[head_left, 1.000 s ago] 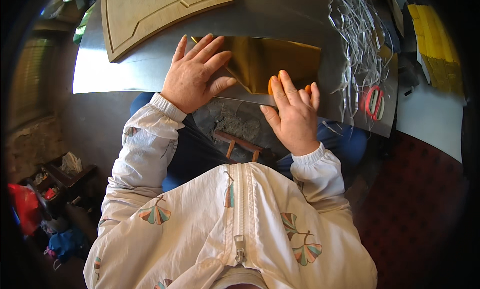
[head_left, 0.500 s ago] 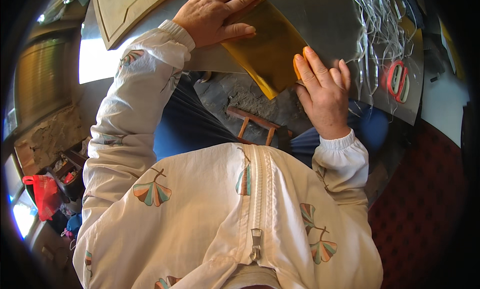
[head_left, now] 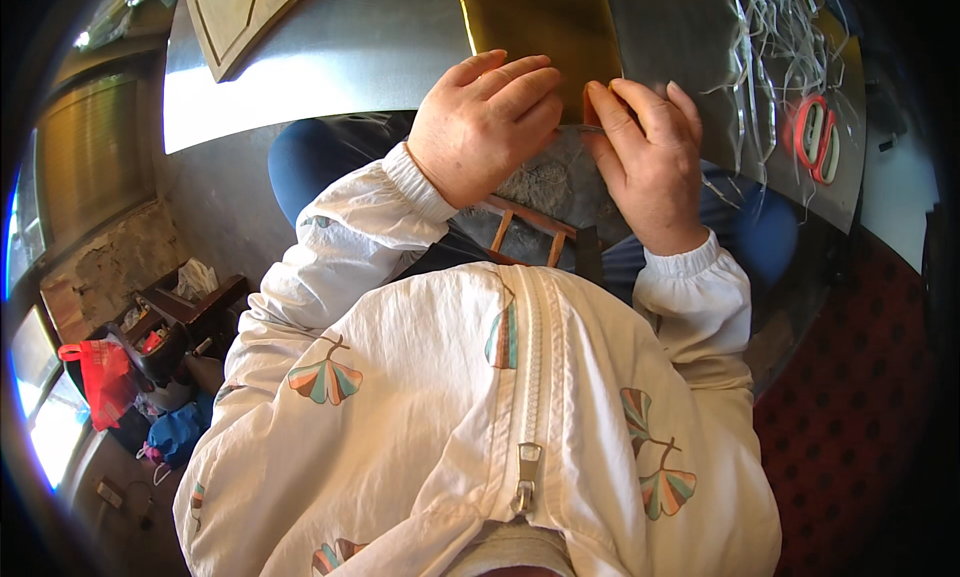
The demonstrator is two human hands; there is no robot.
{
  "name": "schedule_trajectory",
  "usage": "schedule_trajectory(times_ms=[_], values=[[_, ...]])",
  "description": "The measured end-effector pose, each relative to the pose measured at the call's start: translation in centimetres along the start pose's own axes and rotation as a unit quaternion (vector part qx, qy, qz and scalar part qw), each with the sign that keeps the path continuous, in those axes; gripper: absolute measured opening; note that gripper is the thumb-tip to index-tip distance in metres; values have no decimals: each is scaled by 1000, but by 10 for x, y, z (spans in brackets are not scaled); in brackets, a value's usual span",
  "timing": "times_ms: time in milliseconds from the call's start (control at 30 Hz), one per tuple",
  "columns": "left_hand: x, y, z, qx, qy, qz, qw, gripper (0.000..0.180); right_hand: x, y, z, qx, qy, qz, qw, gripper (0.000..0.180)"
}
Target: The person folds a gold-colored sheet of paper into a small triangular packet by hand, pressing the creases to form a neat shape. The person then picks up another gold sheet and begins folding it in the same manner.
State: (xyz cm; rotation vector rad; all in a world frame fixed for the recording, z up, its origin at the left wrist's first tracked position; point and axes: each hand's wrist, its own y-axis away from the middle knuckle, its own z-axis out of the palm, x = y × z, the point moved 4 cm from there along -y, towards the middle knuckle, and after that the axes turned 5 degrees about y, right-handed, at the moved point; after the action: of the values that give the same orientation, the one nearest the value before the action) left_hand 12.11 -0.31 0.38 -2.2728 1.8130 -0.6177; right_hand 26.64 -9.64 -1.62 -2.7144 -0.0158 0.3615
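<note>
"Where's the gold sheet (head_left: pixel 540 22) lying?"
"At the table's (head_left: pixel 370 52) near edge; left hand (head_left: pixel 487 127) and right hand (head_left: pixel 648 152) are touching it, apart, grips unclear. Leftward, bare metal's stretching."
"Near left, a box (head_left: pixel 216 302) is holding plastic (head_left: pixel 196 279)."

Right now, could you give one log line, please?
Left hand: at shiny gold sheet; right hand: at its near edge; thin silvery strips: on grey metal table
</note>
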Motion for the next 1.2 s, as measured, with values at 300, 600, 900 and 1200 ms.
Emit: schedule_trajectory(times_ms=[300,600,900,1200], values=[[-17,9,5,44,14,28,999,21,19,-9,-6,-32,-58,-54,996,44],[-38,8,-1,116,151,-47,981,18,28,-33,-8,1,-216,-7,976,30],[-46,5,-15,159,111,-91,977,19,21,-63,-7,69,-205,-41,976,13],[-66,9,-2,171,190,-142,956,17,8,-79,2,11,-263,12,965,9]])
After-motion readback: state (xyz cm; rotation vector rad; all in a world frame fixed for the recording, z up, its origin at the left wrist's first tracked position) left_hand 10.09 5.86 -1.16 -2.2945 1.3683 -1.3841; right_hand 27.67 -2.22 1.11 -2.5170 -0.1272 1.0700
